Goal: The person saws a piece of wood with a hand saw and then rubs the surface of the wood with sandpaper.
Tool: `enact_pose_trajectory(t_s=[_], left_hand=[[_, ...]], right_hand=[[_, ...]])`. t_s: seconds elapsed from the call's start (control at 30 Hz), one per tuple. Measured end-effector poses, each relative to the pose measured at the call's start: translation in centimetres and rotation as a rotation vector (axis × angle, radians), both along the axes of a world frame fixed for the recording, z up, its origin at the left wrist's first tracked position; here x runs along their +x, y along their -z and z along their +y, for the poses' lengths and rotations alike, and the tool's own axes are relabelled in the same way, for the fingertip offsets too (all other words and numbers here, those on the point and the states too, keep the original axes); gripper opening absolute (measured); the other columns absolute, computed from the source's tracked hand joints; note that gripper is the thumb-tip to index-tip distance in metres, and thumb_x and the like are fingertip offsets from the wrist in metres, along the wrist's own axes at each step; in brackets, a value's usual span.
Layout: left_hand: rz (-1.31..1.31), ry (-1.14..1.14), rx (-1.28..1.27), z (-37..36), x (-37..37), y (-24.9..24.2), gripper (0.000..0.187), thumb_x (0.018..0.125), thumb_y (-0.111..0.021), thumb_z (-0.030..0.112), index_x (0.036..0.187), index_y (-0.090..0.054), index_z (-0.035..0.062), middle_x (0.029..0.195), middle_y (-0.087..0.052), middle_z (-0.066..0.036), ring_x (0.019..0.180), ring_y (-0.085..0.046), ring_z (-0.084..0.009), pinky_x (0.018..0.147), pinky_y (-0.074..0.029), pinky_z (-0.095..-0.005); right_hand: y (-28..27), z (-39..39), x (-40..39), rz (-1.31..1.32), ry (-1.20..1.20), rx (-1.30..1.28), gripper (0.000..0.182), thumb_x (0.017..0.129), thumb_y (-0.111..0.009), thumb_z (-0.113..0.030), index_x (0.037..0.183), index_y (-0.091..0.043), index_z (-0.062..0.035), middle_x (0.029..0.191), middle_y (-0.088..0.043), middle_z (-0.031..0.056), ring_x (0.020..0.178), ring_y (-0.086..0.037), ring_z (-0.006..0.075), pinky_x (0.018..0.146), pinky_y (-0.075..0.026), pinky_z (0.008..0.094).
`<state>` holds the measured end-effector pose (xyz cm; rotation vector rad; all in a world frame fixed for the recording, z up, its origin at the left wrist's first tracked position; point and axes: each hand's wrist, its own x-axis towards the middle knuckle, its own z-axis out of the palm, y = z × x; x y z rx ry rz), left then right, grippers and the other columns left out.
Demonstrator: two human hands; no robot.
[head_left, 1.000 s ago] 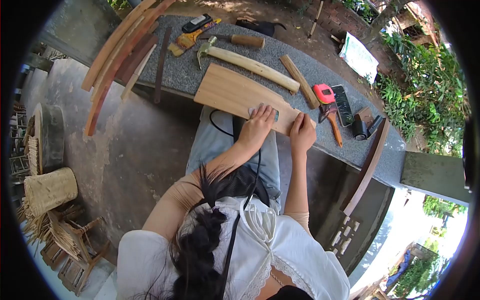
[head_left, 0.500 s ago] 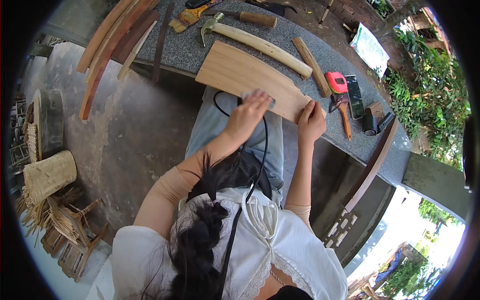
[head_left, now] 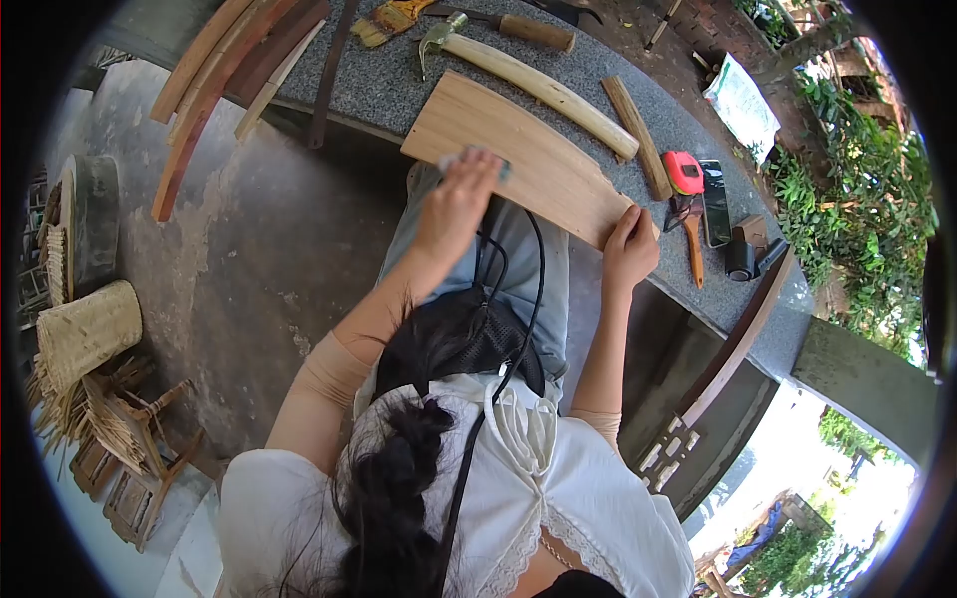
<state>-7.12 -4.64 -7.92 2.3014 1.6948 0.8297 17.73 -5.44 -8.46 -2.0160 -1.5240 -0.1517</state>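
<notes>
1. Woven cylinder (head_left: 90, 334), left; contents couldn't be made out.
2. Board (head_left: 528, 154): flat, straight-grained wood, chipped far edge; lay across lap (head_left: 554, 289) and bench edge.
3. Left hand (head_left: 454, 204), motion-blurred, held small grey-green pad (head_left: 504, 172) on board.
4. Right hand (head_left: 630, 249) gripped board's right end.
5. Bench (head_left: 384, 85): speckled grey stone; hammer (head_left: 543, 92), pale wooden handle, lay beyond board.
</notes>
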Motion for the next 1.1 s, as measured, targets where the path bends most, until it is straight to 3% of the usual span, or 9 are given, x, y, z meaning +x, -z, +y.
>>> enact_pose_trajectory(t_s=[0.17, 0.43, 0.5, 0.63, 0.73, 0.83, 0.9, 1.0, 1.1], left_hand=[[0.017, -0.161, 0.048, 2.1, -4.9, 1.0, 0.044, 0.080, -0.048, -0.007, 0.122, -0.058, 0.0054, 0.129, -0.056, -0.013, 0.123, -0.051, -0.0269, 0.099, -0.046, -0.0365], [-0.192, 0.403, -0.043, -1.1, 7.3, 0.7, 0.043, 0.081, -0.049, -0.005, 0.122, -0.058, 0.0045, 0.128, -0.057, -0.012, 0.121, -0.053, -0.0291, 0.103, -0.042, -0.0382], [-0.242, 0.488, -0.128, -0.1, 6.1, -0.1, 0.041, 0.082, -0.051, -0.003, 0.122, -0.058, 0.0042, 0.128, -0.057, -0.012, 0.121, -0.053, -0.0297, 0.104, -0.041, -0.0387], [-0.681, 0.605, -0.512, 1.1, 4.8, -1.2, 0.043, 0.083, -0.048, -0.005, 0.125, -0.055, 0.0031, 0.129, -0.057, -0.016, 0.125, -0.050, -0.0272, 0.105, -0.038, -0.0362], [-1.356, 0.468, -0.680, 1.5, 4.6, 0.2, 0.047, 0.080, -0.045, -0.008, 0.127, -0.044, 0.0005, 0.132, -0.050, -0.013, 0.130, -0.044, -0.0228, 0.106, -0.034, -0.0343], [-1.262, 0.277, -0.503, 1.6, 2.4, -0.5, 0.046, 0.082, -0.046, -0.008, 0.127, -0.045, 0.0031, 0.133, -0.051, -0.013, 0.130, -0.044, -0.0246, 0.104, -0.036, -0.0353], [-0.564, 0.298, -0.258, 4.4, -2.3, -0.1, 0.043, 0.088, -0.050, 0.005, 0.130, -0.044, 0.0069, 0.136, -0.048, -0.013, 0.131, -0.042, -0.0274, 0.106, -0.033, -0.0406], [-0.025, 0.190, 0.019, 5.4, -3.3, 0.7, 0.042, 0.093, -0.049, 0.022, 0.134, -0.043, 0.0109, 0.140, -0.045, -0.012, 0.133, -0.038, -0.0287, 0.110, -0.026, -0.0466], [0.128, 0.092, 0.082, 5.0, -2.7, 1.7, 0.045, 0.096, -0.042, 0.032, 0.136, -0.041, 0.0124, 0.144, -0.041, -0.010, 0.136, -0.034, -0.0267, 0.111, -0.021, -0.0483]], right_hand=[[-0.3, -0.1, -0.1, 0.025, 0.001, -0.001, 0.033, 0.097, -0.045, -0.033, 0.078, -0.057, -0.0092, 0.059, -0.057, 0.0154, 0.055, -0.058, 0.0358, 0.050, -0.042, 0.0435], [-0.6, -0.3, 0.7, 0.190, -0.108, 0.086, 0.029, 0.097, -0.047, -0.028, 0.082, -0.059, -0.0053, 0.060, -0.056, 0.0158, 0.053, -0.056, 0.0341, 0.050, -0.041, 0.0401], [-2.5, -1.2, -0.4, 0.419, -0.065, 0.032, 0.021, 0.094, -0.052, -0.022, 0.089, -0.062, -0.0036, 0.069, -0.059, 0.0137, 0.064, -0.059, 0.0282, 0.059, -0.043, 0.0382], [-3.3, -3.0, -3.6, 0.174, -0.427, 0.137, 0.029, 0.087, -0.059, -0.016, 0.114, -0.059, -0.0060, 0.106, -0.062, 0.0135, 0.098, -0.058, 0.0290, 0.088, -0.040, 0.0384], [-2.4, -3.1, -6.4, 0.095, -0.514, 0.003, 0.048, 0.085, -0.064, -0.021, 0.129, -0.053, -0.0096, 0.128, -0.057, 0.0098, 0.122, -0.051, 0.0242, 0.103, -0.033, 0.0415], [0.3, -2.4, -7.4, -0.025, -0.478, -0.023, 0.048, 0.085, -0.064, -0.023, 0.131, -0.053, -0.0134, 0.134, -0.054, 0.0062, 0.127, -0.048, 0.0204, 0.106, -0.031, 0.0416], [0.8, -2.2, -8.5, -0.104, -0.453, -0.028, 0.049, 0.085, -0.064, -0.024, 0.132, -0.053, -0.0156, 0.136, -0.053, 0.0041, 0.128, -0.047, 0.0183, 0.108, -0.030, 0.0417], [0.1, -2.3, -11.2, -0.117, -0.587, -0.045, 0.047, 0.087, -0.061, -0.026, 0.132, -0.052, -0.0165, 0.137, -0.052, 0.0015, 0.129, -0.045, 0.0155, 0.109, -0.028, 0.0446], [-1.7, -3.5, -10.0, -0.097, -0.452, -0.129, 0.048, 0.089, -0.059, -0.033, 0.133, -0.051, -0.0169, 0.138, -0.050, 0.0022, 0.130, -0.044, 0.0153, 0.111, -0.023, 0.0467]])
